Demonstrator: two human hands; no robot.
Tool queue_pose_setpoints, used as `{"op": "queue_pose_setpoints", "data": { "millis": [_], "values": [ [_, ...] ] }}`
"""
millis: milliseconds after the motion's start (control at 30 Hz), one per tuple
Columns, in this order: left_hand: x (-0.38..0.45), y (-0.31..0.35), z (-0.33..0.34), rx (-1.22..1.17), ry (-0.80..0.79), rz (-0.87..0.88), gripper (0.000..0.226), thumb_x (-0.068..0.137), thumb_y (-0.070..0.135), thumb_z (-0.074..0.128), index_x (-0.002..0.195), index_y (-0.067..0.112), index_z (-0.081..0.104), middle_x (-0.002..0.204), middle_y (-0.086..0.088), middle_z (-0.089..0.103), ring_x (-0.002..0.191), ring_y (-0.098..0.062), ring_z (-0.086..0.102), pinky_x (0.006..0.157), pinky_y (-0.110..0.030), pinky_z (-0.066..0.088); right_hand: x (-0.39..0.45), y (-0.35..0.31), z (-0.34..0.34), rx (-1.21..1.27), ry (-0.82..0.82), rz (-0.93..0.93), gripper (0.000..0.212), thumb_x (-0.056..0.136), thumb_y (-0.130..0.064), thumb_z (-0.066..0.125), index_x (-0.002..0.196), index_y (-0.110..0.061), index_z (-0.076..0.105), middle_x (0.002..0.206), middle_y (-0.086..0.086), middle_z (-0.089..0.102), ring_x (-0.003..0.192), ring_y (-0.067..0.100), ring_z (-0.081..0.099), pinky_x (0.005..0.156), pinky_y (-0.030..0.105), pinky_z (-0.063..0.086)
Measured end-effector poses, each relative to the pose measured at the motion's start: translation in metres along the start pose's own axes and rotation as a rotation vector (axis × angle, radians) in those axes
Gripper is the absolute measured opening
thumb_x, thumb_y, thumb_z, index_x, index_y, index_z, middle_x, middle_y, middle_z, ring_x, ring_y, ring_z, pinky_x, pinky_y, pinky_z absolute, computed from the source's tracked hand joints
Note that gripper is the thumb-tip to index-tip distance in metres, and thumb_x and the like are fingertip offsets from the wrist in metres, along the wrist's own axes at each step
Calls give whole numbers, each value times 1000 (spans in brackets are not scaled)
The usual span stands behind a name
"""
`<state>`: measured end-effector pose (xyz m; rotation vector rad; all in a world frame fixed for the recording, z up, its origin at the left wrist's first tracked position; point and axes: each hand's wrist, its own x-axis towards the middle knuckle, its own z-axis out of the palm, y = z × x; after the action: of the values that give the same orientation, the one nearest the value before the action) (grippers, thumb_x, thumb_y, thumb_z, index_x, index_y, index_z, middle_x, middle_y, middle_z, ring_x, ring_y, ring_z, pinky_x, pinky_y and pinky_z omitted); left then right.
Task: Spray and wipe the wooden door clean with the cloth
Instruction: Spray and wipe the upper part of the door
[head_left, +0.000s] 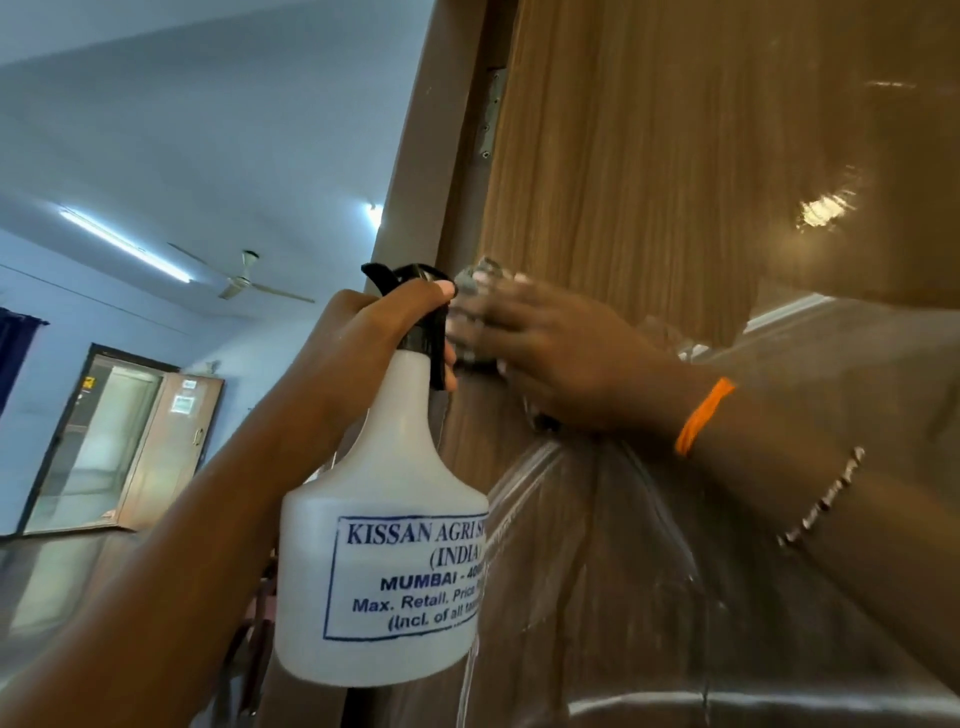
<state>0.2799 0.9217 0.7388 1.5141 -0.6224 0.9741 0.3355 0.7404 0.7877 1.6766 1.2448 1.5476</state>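
Beside hinge (491, 117), spray bottle (382, 545) overlaps door (649, 156).

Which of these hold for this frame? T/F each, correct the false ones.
1. The left hand grips the spray bottle by its neck. True.
2. The right hand is pressed against the wooden door. True.
3. The bottle's trigger head is white. False: it is black.
4. The wristband on the right arm is blue. False: it is orange.
5. A ceiling fan shows in the room behind. True.
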Motion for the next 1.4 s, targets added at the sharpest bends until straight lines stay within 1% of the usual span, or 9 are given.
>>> {"op": "queue_pose_setpoints", "data": {
  "millis": [100, 200, 333, 467, 833, 1000, 1067, 1200, 1400],
  "values": [
    [-17, 0, 9, 26, 36, 10, 41, 83, 41, 62, 61, 8, 72, 62, -16, 70, 56, -23, 67, 63, -30, 55, -25, -33, 8, 32, 24, -46, 49, 88, -20, 37, 131, -7, 57, 138, 13, 53, 132, 35, 44, 108, 48, 36],
    [-29, 0, 16, 8, 68, -4, 41, 92, 32, 54, 69, 2, 70, 63, -14, 70, 54, -18, 66, 55, -21, 54, -28, -40, 8, -27, 17, 32, 51, 86, -23, 35, 129, -11, 59, 137, 10, 54, 131, 32, 46, 108, 50, 32],
    [-27, -3, 24, -1, 40, -37, 40, 90, 33, 58, 68, 2, 68, 58, -11, 69, 51, -18, 66, 51, -21, 52, -18, -25, -3, -53, 28, 304, 59, 85, -26, 25, 135, -14, 53, 145, 10, 46, 137, 35, 37, 112, 51, 21],
    [-26, -7, 35, -32, -19, -71, 39, 67, 47, 65, 66, 9, 71, 66, -13, 71, 58, -26, 68, 66, -34, 56, -41, -2, -20, -86, 73, 562, 60, 87, -24, 25, 143, -15, 43, 152, 8, 36, 143, 32, 25, 116, 50, 11],
    [-47, -21, 87, -67, -103, 9, 39, 84, 39, 65, 83, 0, 67, 67, -12, 70, 60, -21, 68, 59, -21, 55, -185, 39, -63, -124, 293, 1159, 58, 92, -24, 29, 150, -17, 32, 158, 6, 22, 147, 31, 12, 118, 49, 5],
    [-49, -25, 93, -110, -79, 14, 44, 67, 50, 68, 78, 7, 69, 68, -12, 71, 62, -25, 69, 65, -31, 56, -157, 7, -46, -178, 275, 1103, 59, 93, -26, 34, 150, -12, 31, 157, 11, 23, 145, 35, 16, 117, 42, 8],
    [-50, -25, 95, -105, -79, 38, 46, 73, 49, 62, 81, 4, 69, 68, -13, 71, 64, -25, 69, 67, -31, 54, -130, -13, -33, -139, 276, 976, 58, 91, -24, 36, 148, -11, 35, 156, 12, 26, 145, 35, 19, 118, 45, 11],
    [-54, -26, 96, -145, -11, 42, 32, 91, 29, 59, 82, -2, 67, 61, -10, 68, 53, -18, 65, 54, -19, 53, -87, -57, -11, 46, 248, 718, 59, 89, -25, 28, 143, -10, 43, 153, 11, 34, 144, 33, 22, 118, 47, 15],
    [-69, -33, 85, -77, -34, 49, 49, 68, 55, 59, 68, 8, 71, 66, -16, 69, 63, -27, 67, 71, -37, 52, -128, -56, -19, -73, 171, 821, 57, 92, -26, 33, 148, -19, 35, 157, 3, 25, 147, 27, 14, 118, 49, 3]
  ]
}}
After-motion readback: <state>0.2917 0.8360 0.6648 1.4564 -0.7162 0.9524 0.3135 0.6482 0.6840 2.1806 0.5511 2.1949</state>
